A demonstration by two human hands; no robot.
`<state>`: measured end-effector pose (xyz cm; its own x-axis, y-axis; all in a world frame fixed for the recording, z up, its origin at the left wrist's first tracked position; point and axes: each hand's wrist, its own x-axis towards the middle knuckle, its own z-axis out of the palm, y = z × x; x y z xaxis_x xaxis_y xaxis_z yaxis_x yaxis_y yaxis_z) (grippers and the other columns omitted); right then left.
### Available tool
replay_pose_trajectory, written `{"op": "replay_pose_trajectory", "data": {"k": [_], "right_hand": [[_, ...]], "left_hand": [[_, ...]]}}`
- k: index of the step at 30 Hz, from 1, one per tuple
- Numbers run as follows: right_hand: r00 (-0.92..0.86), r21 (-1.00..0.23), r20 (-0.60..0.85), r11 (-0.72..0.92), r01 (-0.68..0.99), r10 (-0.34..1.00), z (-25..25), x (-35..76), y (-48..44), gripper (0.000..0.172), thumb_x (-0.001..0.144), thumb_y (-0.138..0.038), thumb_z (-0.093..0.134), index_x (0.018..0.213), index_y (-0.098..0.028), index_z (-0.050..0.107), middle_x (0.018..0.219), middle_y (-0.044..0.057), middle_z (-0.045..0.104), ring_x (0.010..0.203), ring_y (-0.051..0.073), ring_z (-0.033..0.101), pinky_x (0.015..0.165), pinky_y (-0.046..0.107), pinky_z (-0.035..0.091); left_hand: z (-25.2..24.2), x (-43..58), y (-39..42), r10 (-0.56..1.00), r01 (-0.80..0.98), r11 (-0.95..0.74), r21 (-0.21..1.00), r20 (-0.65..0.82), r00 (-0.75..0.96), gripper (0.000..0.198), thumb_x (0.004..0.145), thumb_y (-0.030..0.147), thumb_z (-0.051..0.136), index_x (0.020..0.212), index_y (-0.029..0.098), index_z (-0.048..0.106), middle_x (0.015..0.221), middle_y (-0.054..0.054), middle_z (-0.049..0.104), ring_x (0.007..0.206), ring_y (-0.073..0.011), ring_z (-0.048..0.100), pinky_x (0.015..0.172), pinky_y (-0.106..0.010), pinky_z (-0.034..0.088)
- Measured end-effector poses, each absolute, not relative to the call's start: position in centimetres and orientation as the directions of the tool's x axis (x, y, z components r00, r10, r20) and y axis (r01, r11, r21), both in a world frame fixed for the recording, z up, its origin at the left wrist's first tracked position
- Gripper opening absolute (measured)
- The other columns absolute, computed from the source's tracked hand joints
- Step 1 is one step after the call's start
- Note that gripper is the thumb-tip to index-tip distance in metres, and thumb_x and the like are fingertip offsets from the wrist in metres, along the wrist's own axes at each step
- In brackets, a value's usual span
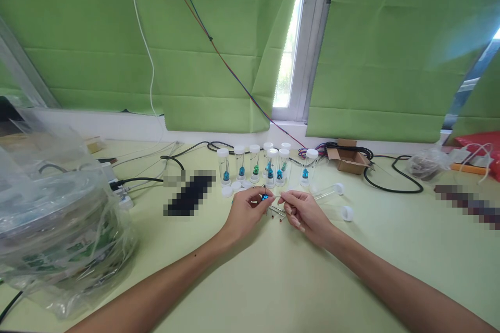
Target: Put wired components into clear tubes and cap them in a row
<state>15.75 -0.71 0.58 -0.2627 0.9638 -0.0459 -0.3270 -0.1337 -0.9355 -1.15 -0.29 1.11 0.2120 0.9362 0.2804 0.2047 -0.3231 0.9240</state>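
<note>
My left hand point(246, 210) pinches a small shiny blue piece point(264, 196) between thumb and fingertips. Facing it, my right hand point(308, 214) is closed on a thin wire-like rod point(277, 196) that points at the blue piece; whether the two touch is too small to tell. Under the fingers, several thin metal pieces point(276, 211) with reddish ends lie on the table. Behind my hands stand several clear tubes point(254, 161) with white caps, holding small blue or green pieces. Loose white caps point(226, 191) lie just left of them.
Clear tubes point(331, 212) lie on their sides right of my right hand. A small open cardboard box point(349, 159) and black cable point(390, 187) sit farther back. At left is a large plastic-wrapped bundle point(66, 234). Green blinds point(219, 83) hang behind the table point(273, 291).
</note>
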Motion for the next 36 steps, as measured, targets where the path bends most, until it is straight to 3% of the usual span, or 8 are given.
{"op": "replay_pose_trajectory", "data": {"k": [6,11,14,19,25,32,36], "right_hand": [[-0.258,-0.965,0.15,0.086,-0.246,0.954,0.6,15.8,-0.8,0.038,0.078,-0.053,0.068,0.092,-0.018,0.059,0.062,-0.003,0.06,0.04,0.008,0.051,0.036,0.02,0.036],[-0.169,-0.902,0.415,0.428,0.051,0.894,0.5,16.0,-1.3,0.037,0.083,-0.045,0.066,0.111,-0.023,0.055,0.083,0.0,0.06,0.053,0.012,0.06,0.046,0.025,0.047],[-0.124,-0.821,0.515,0.529,0.215,0.848,0.3,16.1,-1.3,0.03,0.088,-0.041,0.06,0.112,-0.023,0.057,0.089,0.003,0.062,0.057,0.012,0.06,0.055,0.027,0.052],[-0.134,-0.698,0.618,0.619,0.359,0.775,0.1,16.5,-1.0,0.016,0.093,-0.034,0.054,0.1,-0.022,0.062,0.084,0.004,0.065,0.058,0.014,0.06,0.057,0.029,0.05],[-0.213,-0.556,0.705,0.713,0.427,0.677,-0.1,17.0,-0.6,0.019,0.097,-0.027,0.047,0.092,-0.023,0.065,0.077,0.003,0.064,0.059,0.015,0.058,0.061,0.03,0.047],[-0.191,-0.604,0.692,0.703,0.375,0.696,-0.4,16.9,-0.6,0.018,0.094,-0.025,0.05,0.087,-0.021,0.066,0.073,0.001,0.065,0.053,0.013,0.058,0.057,0.027,0.047],[-0.17,-0.665,0.651,0.664,0.342,0.739,0.0,16.8,-0.7,0.018,0.092,-0.024,0.053,0.079,-0.019,0.065,0.057,-0.002,0.06,0.045,0.011,0.055,0.051,0.023,0.044]], "left_hand": [[1.4,-1.3,-0.2,0.945,0.139,-0.299,0.944,0.273,0.181,0.027,0.08,0.044,0.066,0.085,0.018,0.065,0.052,0.005,0.049,0.046,-0.01,0.043,0.045,-0.022,0.032],[1.3,-1.4,0.1,0.954,0.093,-0.261,0.961,0.242,0.178,0.028,0.079,0.046,0.067,0.085,0.018,0.064,0.05,0.005,0.048,0.046,-0.0102,0.043,0.045,-0.023,0.033],[1.3,-1.5,0.1,0.953,0.072,-0.251,0.965,0.234,0.194,0.028,0.08,0.046,0.067,0.085,0.018,0.064,0.051,0.005,0.05,0.046,-0.0099,0.043,0.046,-0.023,0.033],[1.3,-1.5,0.1,0.949,0.061,-0.238,0.969,0.219,0.227,0.028,0.081,0.045,0.067,0.085,0.017,0.063,0.05,0.005,0.051,0.043,-0.0083,0.041,0.046,-0.023,0.03],[1.0,-1.5,0.2,0.939,0.052,-0.255,0.965,0.235,0.253,0.028,0.082,0.045,0.065,0.085,0.017,0.063,0.053,0.004,0.052,0.044,-0.0084,0.041,0.046,-0.023,0.031],[1.2,-1.4,-0.1,0.93,0.073,-0.287,0.955,0.259,0.262,0.025,0.082,0.041,0.065,0.088,0.017,0.064,0.053,0.004,0.049,0.045,-0.0086,0.042,0.046,-0.023,0.031],[1.3,-1.3,-0.2,0.936,0.1,-0.278,0.955,0.246,0.252,0.024,0.081,0.04,0.065,0.086,0.017,0.064,0.053,0.004,0.05,0.045,-0.0085,0.042,0.045,-0.022,0.031]]}}
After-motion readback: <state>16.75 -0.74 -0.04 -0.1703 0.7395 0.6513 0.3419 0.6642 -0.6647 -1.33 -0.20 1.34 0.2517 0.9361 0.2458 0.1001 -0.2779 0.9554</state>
